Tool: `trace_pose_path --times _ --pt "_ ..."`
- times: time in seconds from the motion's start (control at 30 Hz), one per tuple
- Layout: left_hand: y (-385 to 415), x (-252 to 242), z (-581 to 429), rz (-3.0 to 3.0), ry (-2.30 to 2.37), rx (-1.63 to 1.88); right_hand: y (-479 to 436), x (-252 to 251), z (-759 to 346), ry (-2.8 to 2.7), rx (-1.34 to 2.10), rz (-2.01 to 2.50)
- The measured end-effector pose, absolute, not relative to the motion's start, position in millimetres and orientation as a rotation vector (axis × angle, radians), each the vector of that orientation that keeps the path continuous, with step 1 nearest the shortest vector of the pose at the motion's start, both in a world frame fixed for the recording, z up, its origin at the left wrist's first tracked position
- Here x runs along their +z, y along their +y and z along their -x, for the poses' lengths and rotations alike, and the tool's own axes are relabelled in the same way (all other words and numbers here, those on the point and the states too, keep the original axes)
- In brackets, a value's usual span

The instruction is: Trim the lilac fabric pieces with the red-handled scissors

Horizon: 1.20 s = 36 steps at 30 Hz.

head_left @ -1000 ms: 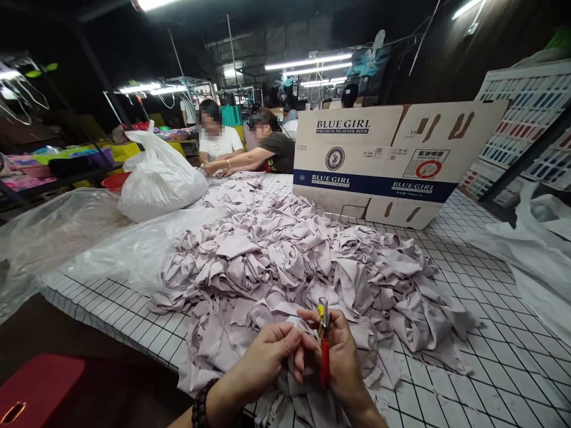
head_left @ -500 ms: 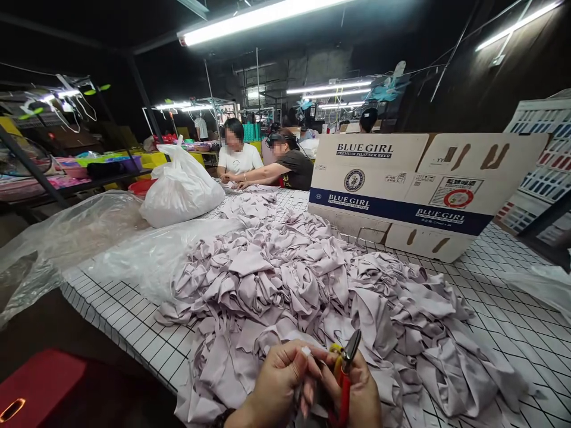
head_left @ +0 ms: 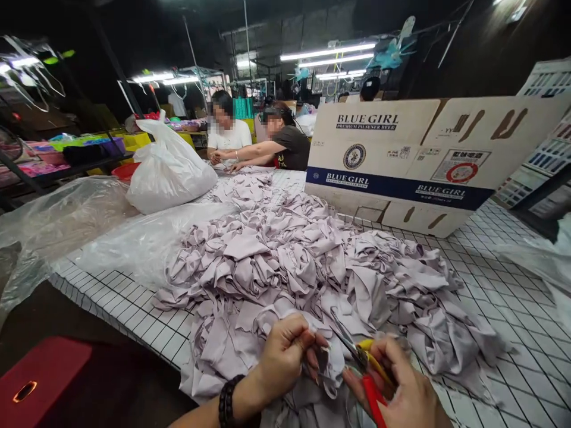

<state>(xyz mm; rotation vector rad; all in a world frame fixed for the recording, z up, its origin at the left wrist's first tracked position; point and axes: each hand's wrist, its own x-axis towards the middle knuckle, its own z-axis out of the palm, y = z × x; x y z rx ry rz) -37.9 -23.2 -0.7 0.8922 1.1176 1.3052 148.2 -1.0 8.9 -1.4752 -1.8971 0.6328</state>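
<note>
My left hand (head_left: 285, 351), a dark bead bracelet at its wrist, is closed in a pinch on a small pale lilac cloth piece (head_left: 335, 364). To its right, my right hand (head_left: 404, 383) grips scissors (head_left: 350, 343) with red and yellow handles. Their blades point up and to the left, beside the cloth and apart from my left fingers. I cannot tell how far the blades are spread. Both hands are over the near edge of a large heap of crumpled lilac cloth pieces (head_left: 289, 255).
The heap lies on a white grid-patterned table (head_left: 486, 285). Behind it stand a beer carton (head_left: 379, 142) and a full white plastic bag (head_left: 172, 169). Clear plastic sheeting (head_left: 66, 220) drapes at left. Two people sit at the far end. A red box (head_left: 44, 374) is at lower left.
My hands have moved apart, the right one going right. The scissors have turned from upright in the right palm to pointing up-left beside the cloth. The view has tilted down slightly.
</note>
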Motion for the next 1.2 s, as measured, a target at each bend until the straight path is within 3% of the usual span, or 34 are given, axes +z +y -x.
trace_pose_path --times 0.53,1.2 --pt "-28.6 9.7 40.5 -1.225 1.218 1.325 -1.1 28.3 -142.5 -2.334 0.449 1.530" --pt "-31.1 6.1 40.4 -0.956 1.025 1.242 -6.3 33.9 -139.0 -2.336 0.547 1.553"
